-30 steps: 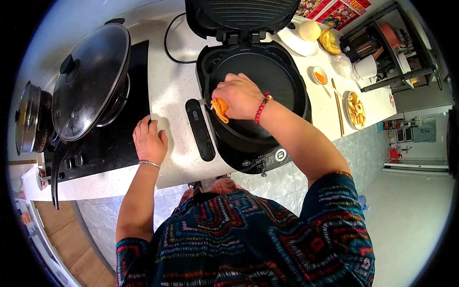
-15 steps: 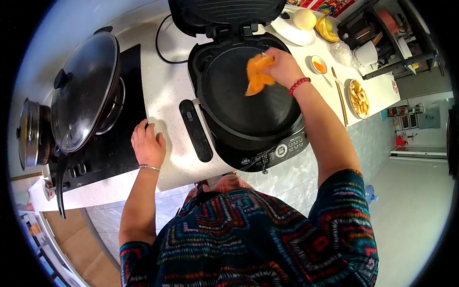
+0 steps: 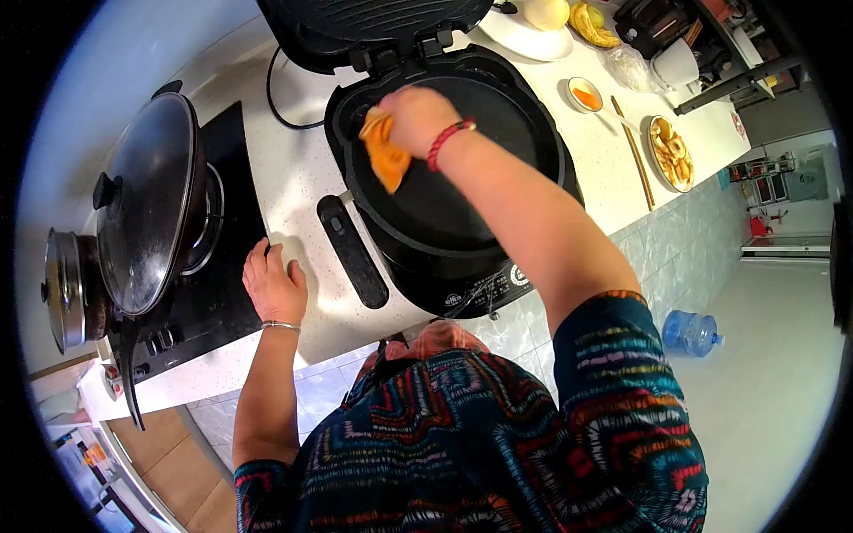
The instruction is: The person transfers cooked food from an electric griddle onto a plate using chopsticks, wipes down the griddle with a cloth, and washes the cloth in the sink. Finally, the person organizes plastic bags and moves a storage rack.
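Note:
An orange cloth [image 3: 386, 160] is bunched in my right hand [image 3: 421, 120], over the upper left of the round black plate of an electric griddle [image 3: 462, 209]. Part of the cloth hangs below my fingers; whether it touches the plate I cannot tell. The griddle's ridged lid [image 3: 373, 31] stands raised at the back, and its black handle [image 3: 354, 253] sticks out on the left. My left hand [image 3: 275, 282] lies flat with fingers extended, at the border between the pale counter and the black stove.
On the stove [image 3: 227, 142] at the left is a large lidded pan [image 3: 151, 209], beside a smaller lidded pot [image 3: 67, 289]. To the right lie chopsticks [image 3: 641, 164], a small bowl with orange contents [image 3: 584, 94] and a bowl of cut food pieces [image 3: 671, 153]. A white plate [image 3: 542, 44] sits behind.
My right hand has swept left across the griddle plate with the orange cloth. My left hand stays at the stove's edge. The view has shifted slightly.

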A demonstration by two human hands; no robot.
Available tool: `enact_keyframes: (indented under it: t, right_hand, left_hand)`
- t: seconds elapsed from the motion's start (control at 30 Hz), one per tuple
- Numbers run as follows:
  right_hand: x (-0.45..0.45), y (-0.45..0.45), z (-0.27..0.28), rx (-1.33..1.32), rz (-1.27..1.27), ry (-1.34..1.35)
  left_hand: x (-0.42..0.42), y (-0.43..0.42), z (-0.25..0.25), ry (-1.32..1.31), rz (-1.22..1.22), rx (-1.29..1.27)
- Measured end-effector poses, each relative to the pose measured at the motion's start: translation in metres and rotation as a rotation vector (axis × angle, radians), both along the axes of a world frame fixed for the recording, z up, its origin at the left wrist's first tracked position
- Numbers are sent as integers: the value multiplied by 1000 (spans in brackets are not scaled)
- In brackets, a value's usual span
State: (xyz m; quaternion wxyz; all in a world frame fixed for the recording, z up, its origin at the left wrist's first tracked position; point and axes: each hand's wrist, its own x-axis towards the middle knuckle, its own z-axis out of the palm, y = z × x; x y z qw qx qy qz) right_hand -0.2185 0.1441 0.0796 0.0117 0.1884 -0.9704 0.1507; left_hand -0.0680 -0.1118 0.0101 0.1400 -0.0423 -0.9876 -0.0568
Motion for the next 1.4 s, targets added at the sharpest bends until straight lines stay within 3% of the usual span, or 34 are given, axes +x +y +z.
enact_keyframes:
  t: [0.2, 0.3, 0.43, 0.5, 0.6, 0.7, 0.83, 0.97, 1.13, 1.33, 1.4]
  right_hand:
    - [71, 4, 12, -26, 352, -216]
    - [97, 44, 23, 77, 449, -252]
    - [94, 61, 22, -41, 498, -383]
    - [90, 38, 16, -139, 481, -282]
    - [60, 6, 3, -171, 524, 70]
    - [24, -4, 4, -198, 413, 382]
    - [-27, 33, 3, 108, 253, 595]
    - [-20, 84, 14, 521, -78, 379]
    - [37, 99, 38, 897, -193, -12]
    - [93, 67, 57, 853, -308, -400]
    - [96, 67, 45, 651, -95, -491]
  left_hand:
    - [0, 0, 3, 11, -5, 20]
    - [0, 0, 5, 12, 0, 32]
    - [0, -1, 5, 24, -10, 35]
    - [1, -1, 6, 22, -4, 38]
    - [1, -2, 3, 18, -5, 46]
    - [0, -2, 6, 18, -7, 51]
    - [1, -4, 4, 28, -21, 73]
    - [2, -4, 5, 8, -12, 89]
    - [2, -7, 6, -7, -2, 101]
    - [5, -9, 9, 6, -18, 130]
    - [6, -10, 9, 18, -23, 141]
